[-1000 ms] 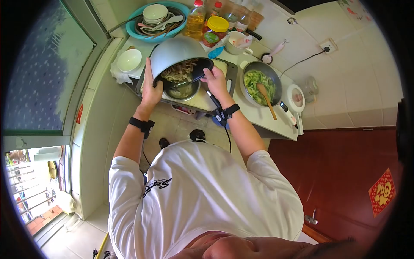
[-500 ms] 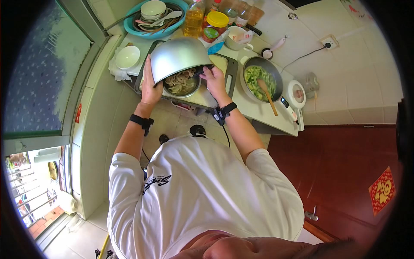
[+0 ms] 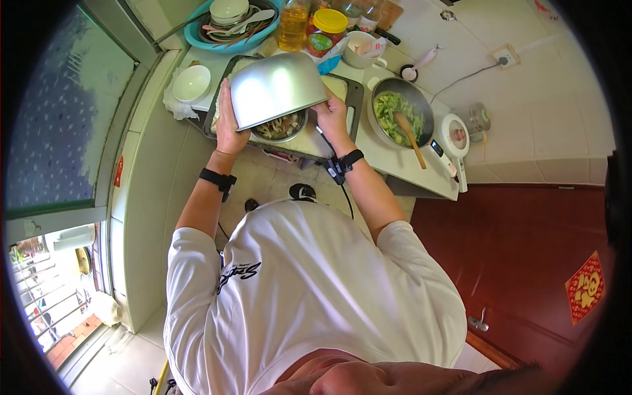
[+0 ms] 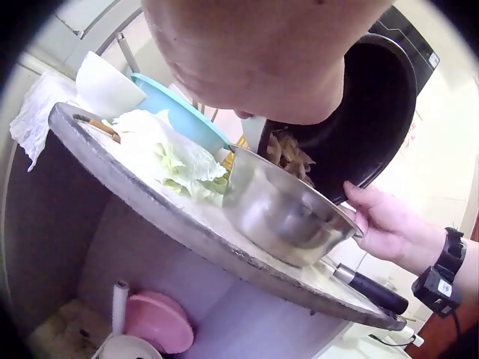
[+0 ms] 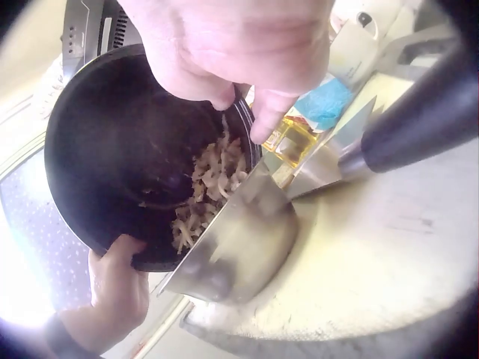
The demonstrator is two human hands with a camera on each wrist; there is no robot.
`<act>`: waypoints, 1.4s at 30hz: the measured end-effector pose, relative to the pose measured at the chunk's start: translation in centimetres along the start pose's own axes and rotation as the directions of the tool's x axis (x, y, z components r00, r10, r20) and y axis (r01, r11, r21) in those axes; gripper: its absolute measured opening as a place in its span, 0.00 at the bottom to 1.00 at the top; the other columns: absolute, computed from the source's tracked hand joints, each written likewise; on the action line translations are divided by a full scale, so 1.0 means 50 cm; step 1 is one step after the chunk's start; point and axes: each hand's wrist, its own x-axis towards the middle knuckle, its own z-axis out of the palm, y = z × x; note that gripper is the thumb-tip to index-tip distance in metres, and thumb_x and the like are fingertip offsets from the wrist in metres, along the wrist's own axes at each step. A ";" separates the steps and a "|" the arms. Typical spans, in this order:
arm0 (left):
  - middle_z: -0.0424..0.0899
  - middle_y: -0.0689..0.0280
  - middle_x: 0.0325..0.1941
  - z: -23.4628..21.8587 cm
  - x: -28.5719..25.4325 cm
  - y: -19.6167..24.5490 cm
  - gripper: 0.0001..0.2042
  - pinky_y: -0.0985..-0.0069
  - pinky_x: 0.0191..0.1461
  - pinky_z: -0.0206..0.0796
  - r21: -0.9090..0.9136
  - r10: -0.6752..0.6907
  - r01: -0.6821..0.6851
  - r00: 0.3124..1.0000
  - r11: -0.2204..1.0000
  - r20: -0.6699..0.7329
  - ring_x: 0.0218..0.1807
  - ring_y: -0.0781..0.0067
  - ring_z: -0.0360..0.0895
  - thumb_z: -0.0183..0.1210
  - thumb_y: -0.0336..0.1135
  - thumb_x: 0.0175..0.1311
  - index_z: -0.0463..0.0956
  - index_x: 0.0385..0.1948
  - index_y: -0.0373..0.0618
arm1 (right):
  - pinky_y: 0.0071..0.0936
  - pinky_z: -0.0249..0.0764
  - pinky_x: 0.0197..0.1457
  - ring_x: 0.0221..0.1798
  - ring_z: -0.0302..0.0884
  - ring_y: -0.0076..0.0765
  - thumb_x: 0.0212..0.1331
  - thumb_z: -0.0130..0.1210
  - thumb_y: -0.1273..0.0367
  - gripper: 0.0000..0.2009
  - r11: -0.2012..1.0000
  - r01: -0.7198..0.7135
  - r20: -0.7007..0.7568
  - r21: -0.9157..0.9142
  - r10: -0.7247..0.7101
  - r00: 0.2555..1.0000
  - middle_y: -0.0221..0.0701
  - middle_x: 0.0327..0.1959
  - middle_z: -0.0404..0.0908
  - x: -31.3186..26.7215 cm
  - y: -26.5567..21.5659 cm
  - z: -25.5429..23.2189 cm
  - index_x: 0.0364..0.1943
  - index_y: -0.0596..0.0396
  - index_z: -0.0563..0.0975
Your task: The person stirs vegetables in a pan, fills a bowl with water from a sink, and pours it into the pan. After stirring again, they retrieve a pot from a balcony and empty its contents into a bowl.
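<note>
My left hand (image 3: 232,125) and right hand (image 3: 333,120) hold a rice cooker's inner pot (image 3: 278,89), silver outside and black inside, by its two sides. It is tipped mouth-down over a stainless steel bowl (image 4: 273,213). In the right wrist view, pale brown cooked strips (image 5: 217,176) lie along the pot's lower side by the bowl's rim. The left thumb (image 5: 124,250) hooks over the rim, and the right fingers pinch the opposite edge. The bowl stands on a white board (image 5: 389,247); in the head view the pot hides much of it.
A knife (image 4: 370,290) and cabbage leaves (image 4: 176,161) lie beside the bowl. To the right stands a pan (image 3: 428,122) of cut greens with a wooden spatula (image 3: 409,139). Behind are an oil bottle (image 3: 293,26), a yellow-lidded jar (image 3: 329,33) and a blue basin (image 3: 230,46).
Both hands have tipped the pot further over, so its black inside has gone from the head view. Brown strips now show in the bowl beneath it.
</note>
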 end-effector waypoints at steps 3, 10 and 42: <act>0.50 0.44 0.70 0.006 -0.003 -0.010 0.43 0.60 0.69 0.54 0.034 0.099 -0.097 0.994 0.995 -0.047 0.69 0.40 0.53 0.61 0.23 0.47 0.43 0.66 0.38 | 0.22 0.67 0.57 0.55 0.72 0.25 0.64 0.46 0.76 0.20 0.989 0.103 0.027 -0.104 -0.100 0.995 0.32 0.55 0.76 -0.003 -0.009 -0.002 0.62 0.59 0.66; 0.51 0.43 0.70 0.008 -0.015 -0.015 0.43 0.60 0.67 0.57 0.054 0.124 -0.120 0.990 0.991 -0.070 0.68 0.40 0.55 0.64 0.28 0.49 0.44 0.66 0.38 | 0.21 0.61 0.62 0.59 0.69 0.26 0.64 0.47 0.75 0.19 0.973 0.170 0.028 -0.154 -0.168 0.985 0.35 0.58 0.74 -0.017 -0.040 0.003 0.60 0.60 0.68; 0.81 0.48 0.42 0.023 -0.010 -0.027 0.45 0.58 0.38 0.71 0.191 -0.215 0.209 0.976 0.959 0.012 0.38 0.42 0.79 0.60 0.35 0.53 0.36 0.70 0.48 | 0.22 0.69 0.56 0.56 0.75 0.31 0.62 0.47 0.74 0.21 0.868 0.195 -0.049 -0.456 -0.243 0.969 0.40 0.56 0.75 -0.036 -0.035 -0.018 0.61 0.51 0.68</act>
